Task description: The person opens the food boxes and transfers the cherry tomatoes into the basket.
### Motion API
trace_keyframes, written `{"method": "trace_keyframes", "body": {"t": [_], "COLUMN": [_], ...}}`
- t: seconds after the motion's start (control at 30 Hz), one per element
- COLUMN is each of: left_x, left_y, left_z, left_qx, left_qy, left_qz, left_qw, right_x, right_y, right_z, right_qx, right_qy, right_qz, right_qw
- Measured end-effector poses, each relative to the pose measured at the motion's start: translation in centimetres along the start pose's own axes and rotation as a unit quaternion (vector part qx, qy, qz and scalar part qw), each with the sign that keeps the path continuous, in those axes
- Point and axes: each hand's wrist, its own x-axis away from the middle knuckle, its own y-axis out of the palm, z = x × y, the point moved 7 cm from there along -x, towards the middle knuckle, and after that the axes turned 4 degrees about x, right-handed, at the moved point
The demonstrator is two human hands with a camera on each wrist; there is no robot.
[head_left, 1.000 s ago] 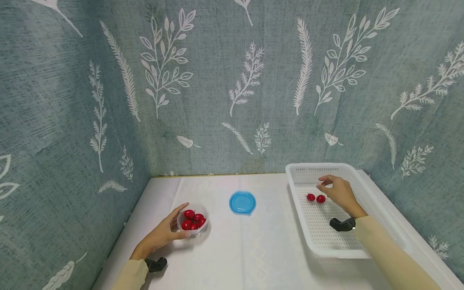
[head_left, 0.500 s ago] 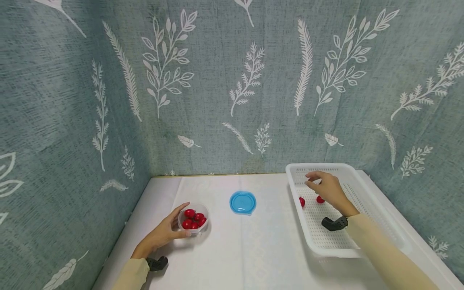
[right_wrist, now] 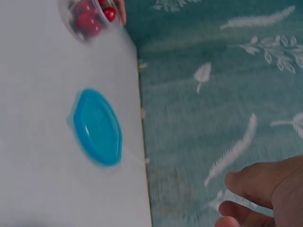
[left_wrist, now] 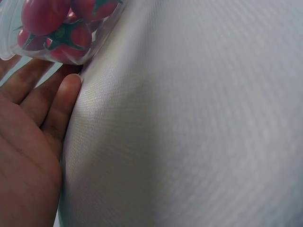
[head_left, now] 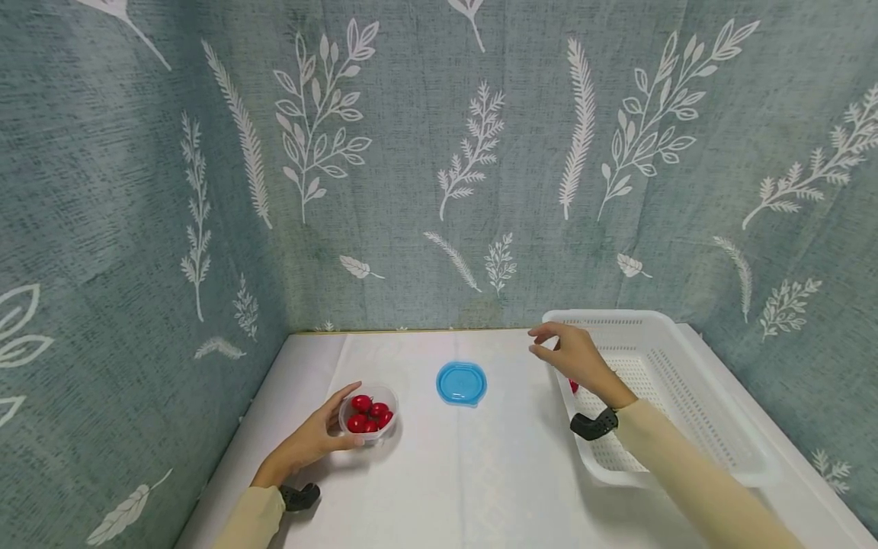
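A clear round plastic container [head_left: 392, 396] with several red cherry tomatoes [head_left: 361, 403] in it stands at the table's left. My left hand [head_left: 309, 444] holds its side, thumb and forefinger around it; in the left wrist view, more fingers lie against the wall. Over the left rim of the white basket [head_left: 693, 366], my right hand [head_left: 572, 354] hangs with fingers bent, thumb and fingertips apart. Between them I see nothing, also in the right wrist view. Part of a cherry tomato [head_left: 573, 386] shows in the basket below that hand, which hides the area behind it.
A blue lid [head_left: 462, 383] lies on the white table [head_left: 425, 480] between the container and the basket. Patterned green-grey cloth [head_left: 411, 183] stands as a wall behind and along both sides.
The right hand has moved left, from over the basket's middle to its left rim. A tomato in the basket has shifted left toward the basket wall. The left hand stays at the container.
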Motion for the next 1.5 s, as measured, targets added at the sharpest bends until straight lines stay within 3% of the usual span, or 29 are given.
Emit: {"method": "trace_keyframes", "body": {"t": [0.47,1.1,1.5], "left_x": [0.1,0.2,0.0], "left_y": [-0.3,-0.5,-0.3], "left_z": [0.2,0.2,0.0], "left_qx": [-0.022,-0.042,-0.016], "left_qy": [0.003,-0.007,0.001], "left_qz": [0.012,0.027,0.012], "left_qw": [0.9997,0.9987,0.9998], "right_x": [-1.7,-2.6,-2.5], "right_y": [4.5,10.8,15.1], "right_z": [-5.1,-11.2,-14.0], "right_qx": [-0.025,-0.035,-0.053], "right_qy": [-0.041,-0.095,-0.119], "right_qz": [-0.029,-0.078,-0.111], "right_qw": [0.998,0.992,0.985]}}
